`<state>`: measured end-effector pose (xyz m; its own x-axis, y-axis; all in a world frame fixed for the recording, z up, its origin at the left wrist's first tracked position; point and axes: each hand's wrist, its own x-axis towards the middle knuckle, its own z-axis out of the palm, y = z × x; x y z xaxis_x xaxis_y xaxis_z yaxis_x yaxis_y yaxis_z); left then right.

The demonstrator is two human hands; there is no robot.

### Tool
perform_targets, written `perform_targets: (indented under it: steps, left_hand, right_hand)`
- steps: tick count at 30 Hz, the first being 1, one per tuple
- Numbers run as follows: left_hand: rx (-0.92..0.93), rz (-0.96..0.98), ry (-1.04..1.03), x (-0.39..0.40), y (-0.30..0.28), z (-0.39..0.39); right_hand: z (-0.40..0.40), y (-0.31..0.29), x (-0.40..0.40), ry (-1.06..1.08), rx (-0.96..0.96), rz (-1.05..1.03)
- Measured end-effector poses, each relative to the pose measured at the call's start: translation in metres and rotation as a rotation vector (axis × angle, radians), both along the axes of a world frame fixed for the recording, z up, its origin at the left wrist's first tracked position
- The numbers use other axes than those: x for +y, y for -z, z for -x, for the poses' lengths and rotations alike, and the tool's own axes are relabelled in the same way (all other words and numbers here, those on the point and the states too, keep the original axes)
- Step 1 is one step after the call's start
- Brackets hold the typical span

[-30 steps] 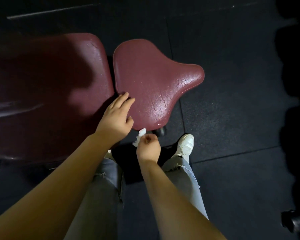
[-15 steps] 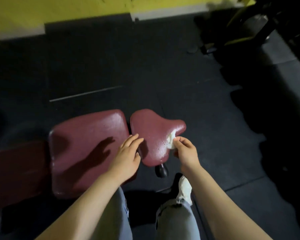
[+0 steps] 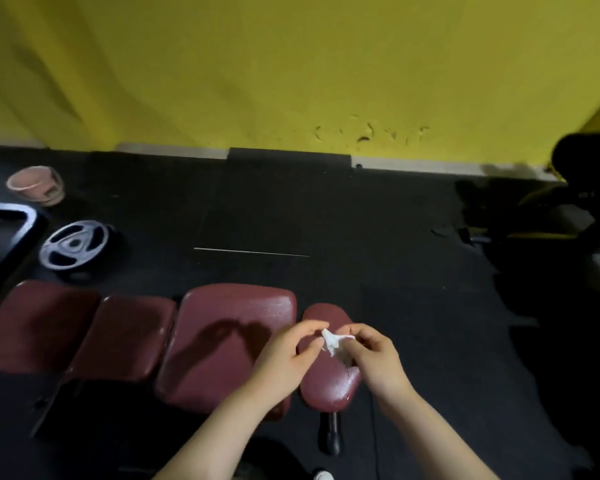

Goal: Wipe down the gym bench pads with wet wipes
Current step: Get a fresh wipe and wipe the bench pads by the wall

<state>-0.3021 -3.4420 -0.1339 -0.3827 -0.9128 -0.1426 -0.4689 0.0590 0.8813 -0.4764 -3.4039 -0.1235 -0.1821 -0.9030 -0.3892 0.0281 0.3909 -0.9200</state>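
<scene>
1. Above the small maroon padded seat cushion (image 3: 329,382) at the right end of a gym bench, a person's two bare hands are meeting over a crumpled white wet wipe (image 3: 332,344), which is sitting just above the cushion's upper half.
2. The right hand (image 3: 374,358), coming in from five o'clock, is pinching the wipe with curled fingers and thumb.
3. The left hand (image 3: 288,358), reaching in from seven o'clock, is curling its thumb and forefinger toward the wipe's left edge; whether they are actually gripping it cannot be told.
4. At nine o'clock from the seat cushion, the large maroon vinyl bench pad (image 3: 229,344) is glistening with wet specks and carrying the shadow of the hands.
5. Two further maroon vinyl pads, one (image 3: 125,337) beside the large pad and one (image 3: 35,327) at the far left, are lying in a row with it.
6. At ten o'clock in the view, a grey round metal weight plate (image 3: 74,244) is lying flat on the black rubber floor (image 3: 361,237), with a pink plastic bucket (image 3: 37,184) standing beyond it.
7. A yellow painted wall (image 3: 291,64), its paint flaking near the base, is filling the twelve o'clock half of the view.
</scene>
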Motion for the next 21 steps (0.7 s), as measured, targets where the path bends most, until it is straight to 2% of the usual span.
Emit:
perform_targets:
  steps: [6, 10, 13, 18, 21]
  left_hand:
    - [0.038, 0.022, -0.248, 0.032, -0.021, -0.031]
    - [0.043, 0.074, -0.321, 0.052, -0.031, -0.068]
    - [-0.035, 0.158, -0.366, 0.068, -0.040, -0.110]
    - [-0.288, 0.274, -0.453, 0.109, -0.046, -0.208]
    - [-0.368, 0.326, -0.504, 0.148, -0.046, -0.273]
  right_hand:
    - [-0.030, -0.021, -0.013, -0.160, 0.005, 0.032]
    - [-0.076, -0.028, -0.026, -0.208, -0.010, 0.043]
    - [-0.125, -0.035, -0.032, -0.251, -0.074, 0.028]
    - [-0.234, -0.048, -0.016, -0.394, -0.332, -0.067]
    - [-0.310, -0.048, 0.008, -0.556, -0.375, -0.047]
